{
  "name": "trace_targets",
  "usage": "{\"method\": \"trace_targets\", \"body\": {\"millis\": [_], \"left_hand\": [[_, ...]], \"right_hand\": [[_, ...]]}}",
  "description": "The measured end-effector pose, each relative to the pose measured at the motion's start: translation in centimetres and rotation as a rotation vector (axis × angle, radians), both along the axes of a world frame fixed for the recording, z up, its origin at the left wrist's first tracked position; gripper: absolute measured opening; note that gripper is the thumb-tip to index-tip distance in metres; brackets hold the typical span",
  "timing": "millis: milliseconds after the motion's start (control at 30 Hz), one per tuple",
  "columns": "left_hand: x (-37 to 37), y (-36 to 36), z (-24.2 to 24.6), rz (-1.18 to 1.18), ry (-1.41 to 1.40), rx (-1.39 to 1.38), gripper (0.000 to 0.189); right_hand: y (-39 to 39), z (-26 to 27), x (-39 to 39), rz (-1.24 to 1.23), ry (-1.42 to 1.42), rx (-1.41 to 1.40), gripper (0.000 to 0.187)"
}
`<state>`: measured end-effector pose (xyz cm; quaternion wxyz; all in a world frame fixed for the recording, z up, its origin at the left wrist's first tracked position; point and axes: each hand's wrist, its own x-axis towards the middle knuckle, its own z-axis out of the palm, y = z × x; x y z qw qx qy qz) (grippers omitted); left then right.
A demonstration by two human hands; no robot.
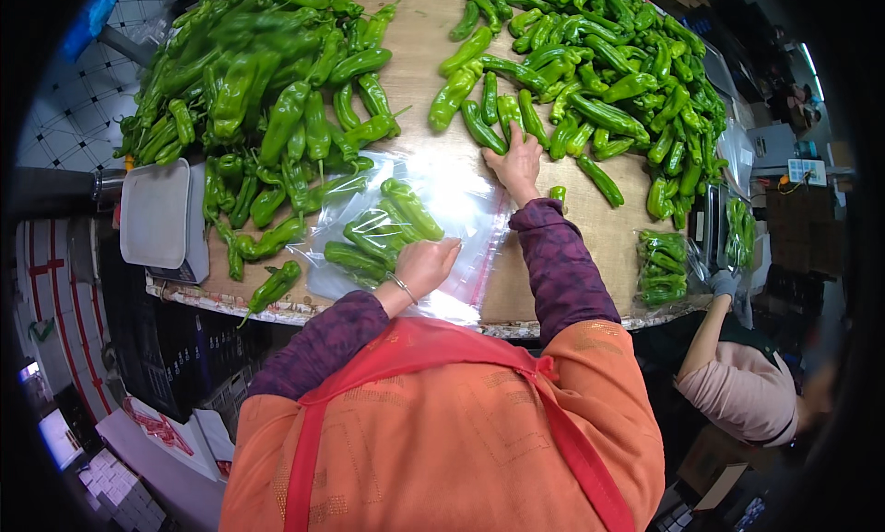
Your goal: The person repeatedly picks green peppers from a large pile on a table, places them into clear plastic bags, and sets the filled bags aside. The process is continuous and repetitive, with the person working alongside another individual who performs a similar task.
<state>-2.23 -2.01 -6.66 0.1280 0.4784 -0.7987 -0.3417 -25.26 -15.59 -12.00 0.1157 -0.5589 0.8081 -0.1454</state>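
Observation:
Several green peppers (380, 231) lie side by side inside a clear plastic bag (463, 276) flat on the table before me. My left hand (423, 264) is closed on the bag's upper film, over the peppers' lower end; its fingertips are mostly hidden. To the upper right, my right hand (517, 162) reaches beyond the bag, its fingers on a light green pepper (510, 111). Its thumb lies close to the tip of a darker pepper (482, 127). Whether the fingers have closed around a pepper does not show.
Piles of loose peppers rise at left (242, 82) and right (608, 69) on the wooden table (422, 48). A scale with a tray (155, 214) stands at the left edge. At right, a co-worker's gloved hand (723, 283) is near a bagged pepper pack (662, 268).

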Motion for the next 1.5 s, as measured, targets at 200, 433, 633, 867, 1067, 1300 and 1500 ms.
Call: {"method": "trace_targets", "body": {"millis": [200,433,633,867,1067,1300,1500], "left_hand": [[2.4,1.3,2.7,0.264,0.454,0.230,0.021],[3.0,1.6,4.2,0.298,0.576,0.124,0.024],[3.2,1.7,5.2,0.252,0.540,0.028,0.024],[3.6,1.3,5.5,0.319,0.548,0.123,0.025],[3.4,2.3,6.3,0.151,0.349,-0.188,0.022],[3.7,2.7,7.3,0.100,0.427,-0.231,0.023],[3.0,4.3,7.3,0.011,0.402,-0.157,0.029]], "right_hand": [[5.5,5.4,-4.9,0.019,-0.727,-0.020,0.068],[22.9,10.9,-5.6,0.149,-1.708,0.385,0.078],[24.4,6.1,1.9,-0.061,-2.008,0.384,0.070],[24.5,6.1,4.6,-0.068,-1.827,0.214,0.059],[22.7,7.5,6.2,0.001,-1.523,0.346,0.051],[18.3,8.1,8.5,0.300,-1.169,0.184,0.042],[16.2,7.0,12.3,0.431,-0.581,-0.344,0.040]]}}
